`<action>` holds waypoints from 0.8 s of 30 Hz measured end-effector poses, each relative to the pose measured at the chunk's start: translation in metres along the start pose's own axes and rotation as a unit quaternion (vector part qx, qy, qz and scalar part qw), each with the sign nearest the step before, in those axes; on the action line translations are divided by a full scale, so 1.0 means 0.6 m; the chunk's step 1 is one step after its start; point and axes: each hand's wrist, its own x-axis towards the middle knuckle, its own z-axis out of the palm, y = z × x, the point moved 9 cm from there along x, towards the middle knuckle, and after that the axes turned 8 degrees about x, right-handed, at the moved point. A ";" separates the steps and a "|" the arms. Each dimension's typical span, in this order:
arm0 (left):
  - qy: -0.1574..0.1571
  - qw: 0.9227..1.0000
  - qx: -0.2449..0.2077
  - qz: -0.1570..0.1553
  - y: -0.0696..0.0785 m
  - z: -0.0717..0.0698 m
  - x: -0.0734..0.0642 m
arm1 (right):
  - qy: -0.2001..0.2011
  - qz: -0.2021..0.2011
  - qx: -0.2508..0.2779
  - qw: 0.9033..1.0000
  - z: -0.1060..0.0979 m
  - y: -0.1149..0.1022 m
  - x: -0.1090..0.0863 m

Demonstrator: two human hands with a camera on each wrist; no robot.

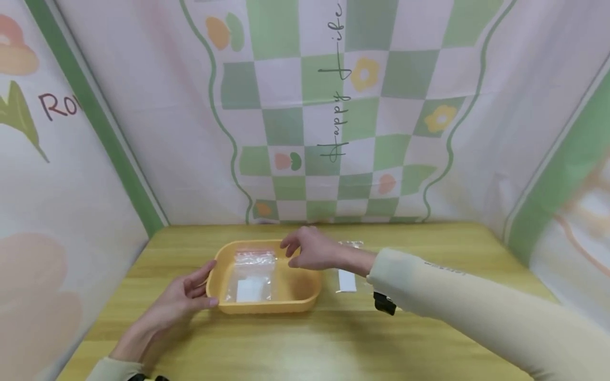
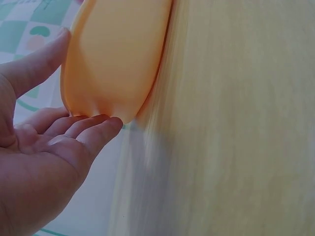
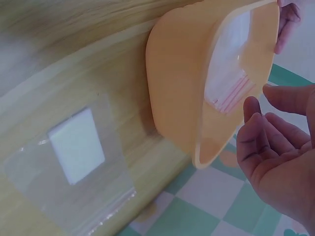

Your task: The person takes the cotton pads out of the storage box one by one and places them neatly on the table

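My left hand (image 1: 178,299) holds the left end of a yellow plastic basin (image 1: 267,308), thumb and fingertips against its outside near the rim. In the left wrist view the fingertips (image 2: 116,123) touch the basin's rounded end. Inside the basin, toward its left, lies a clear zip bag (image 1: 254,283) with red stripes along its top and a white rectangular piece in it. Over the basin's back right part hovers my right hand (image 1: 312,248). The right wrist view shows its fingers loosely bent, nothing between thumb and fingers.
Another clear bag with a white rectangular piece (image 3: 78,146) lies flat on the wood-grain table (image 1: 267,344), right of the basin and partly behind my right arm. A checkered curtain (image 1: 324,121) hangs along the table's back edge. More printed curtains stand at both sides.
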 end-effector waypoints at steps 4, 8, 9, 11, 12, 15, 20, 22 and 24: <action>0.003 1.000 0.002 -0.005 -0.002 -0.002 0.000 | -0.018 0.004 -0.004 1.000 0.020 0.008 0.013; 0.006 1.000 -0.002 -0.010 -0.003 -0.003 0.001 | -0.040 -0.002 -0.025 0.999 0.040 0.015 0.027; 0.005 1.000 -0.003 -0.010 -0.003 -0.003 0.002 | -0.044 -0.006 -0.031 0.999 0.044 0.016 0.030; 0.005 1.000 -0.004 -0.012 -0.004 -0.003 0.003 | -0.053 -0.018 -0.036 0.998 0.054 0.019 0.035; 0.006 1.000 -0.004 -0.012 -0.004 -0.003 0.003 | -0.057 -0.021 -0.036 0.998 0.058 0.021 0.038; 0.006 1.000 -0.002 -0.011 -0.005 -0.003 0.003 | -0.065 -0.024 -0.032 0.997 0.067 0.025 0.043; 0.005 1.000 -0.004 -0.004 -0.003 -0.002 0.004 | -0.082 -0.022 -0.055 0.995 0.077 0.028 0.050; 0.003 1.000 -0.001 0.000 -0.002 -0.002 0.004 | -0.090 -0.020 -0.062 0.994 0.082 0.029 0.051; 0.002 1.000 0.000 0.001 -0.002 -0.002 0.004 | -0.097 -0.014 -0.057 0.994 0.086 0.030 0.052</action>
